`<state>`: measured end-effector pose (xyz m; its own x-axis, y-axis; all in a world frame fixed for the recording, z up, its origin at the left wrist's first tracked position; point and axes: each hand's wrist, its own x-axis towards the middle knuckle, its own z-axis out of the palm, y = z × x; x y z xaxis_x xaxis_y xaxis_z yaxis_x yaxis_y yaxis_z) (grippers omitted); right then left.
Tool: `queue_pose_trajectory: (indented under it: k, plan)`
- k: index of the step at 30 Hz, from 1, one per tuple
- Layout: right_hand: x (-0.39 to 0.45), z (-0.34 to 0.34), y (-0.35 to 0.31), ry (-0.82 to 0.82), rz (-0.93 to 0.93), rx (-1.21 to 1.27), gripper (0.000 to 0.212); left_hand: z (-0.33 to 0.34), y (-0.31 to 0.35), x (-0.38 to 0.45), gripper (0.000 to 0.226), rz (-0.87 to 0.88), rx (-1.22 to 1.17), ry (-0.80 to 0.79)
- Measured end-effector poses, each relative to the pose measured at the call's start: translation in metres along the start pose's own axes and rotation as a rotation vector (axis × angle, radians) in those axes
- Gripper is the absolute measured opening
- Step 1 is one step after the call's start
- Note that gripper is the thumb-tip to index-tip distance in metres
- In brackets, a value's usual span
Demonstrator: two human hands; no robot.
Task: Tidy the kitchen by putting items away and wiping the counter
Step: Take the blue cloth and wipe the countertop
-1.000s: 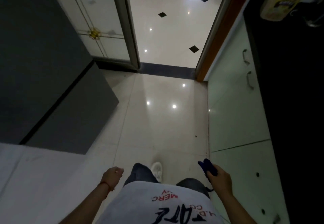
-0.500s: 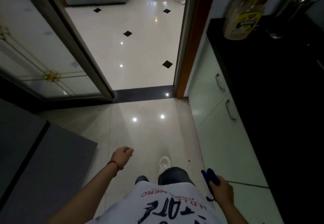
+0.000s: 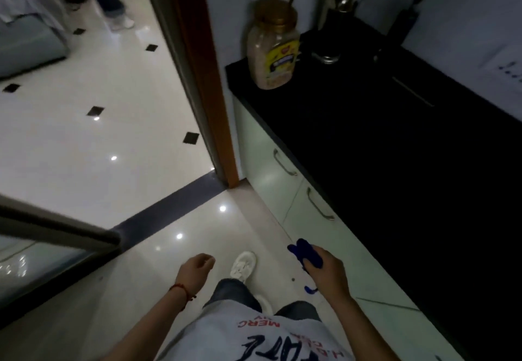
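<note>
Lower right of frame: right hand [image 3: 327, 270], fingers curled round a blue cloth [image 3: 306, 253], bunched, long axis pointing up-left. Left hand [image 3: 196, 268] lower centre, fingers loosely curled, holding nothing. Black desk [image 3: 395, 162] at right carries a jar [image 3: 272, 47].

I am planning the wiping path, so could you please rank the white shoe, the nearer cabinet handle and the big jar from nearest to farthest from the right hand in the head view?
From the right hand, which grips a blue cloth:
1. White shoe, on the floor to its left.
2. Nearer cabinet handle, on the cabinet front ahead.
3. Big jar, on the black counter's far corner by the door frame.
</note>
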<state>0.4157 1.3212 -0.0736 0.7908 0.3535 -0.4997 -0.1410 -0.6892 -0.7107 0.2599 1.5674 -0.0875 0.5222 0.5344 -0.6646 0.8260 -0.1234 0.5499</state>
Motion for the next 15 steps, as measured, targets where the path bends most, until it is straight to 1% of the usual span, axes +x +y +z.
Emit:
queue_pose_trajectory:
  k: [2,4,6,8,10,12,15]
  plan:
    - [-0.003,-0.009,-0.013,0.076,0.037,0.093,0.017,-0.008,0.040,0.022,0.030,0.114,0.099,-0.053]
    - [-0.005,-0.018,-0.022,0.173,0.064,0.176,0.030,-0.013,0.082,0.043,0.031,0.227,0.184,-0.111]
    - [-0.007,-0.023,-0.029,0.301,0.086,0.222,0.037,-0.016,0.121,0.061,0.030,0.342,0.263,-0.146]
    - [-0.009,-0.029,-0.039,0.467,0.101,0.228,0.036,-0.013,0.159,0.074,0.028,0.460,0.318,-0.171]
    - [-0.008,-0.036,-0.045,0.597,0.124,0.269,0.038,-0.008,0.195,0.078,0.027,0.566,0.323,-0.191]
    - [-0.008,-0.046,-0.047,0.695,0.143,0.342,0.041,0.004,0.229,0.079,0.025,0.680,0.314,-0.227]
    - [-0.005,-0.060,-0.051,0.791,0.139,0.409,0.040,0.022,0.265,0.077,0.026,0.849,0.306,-0.277]
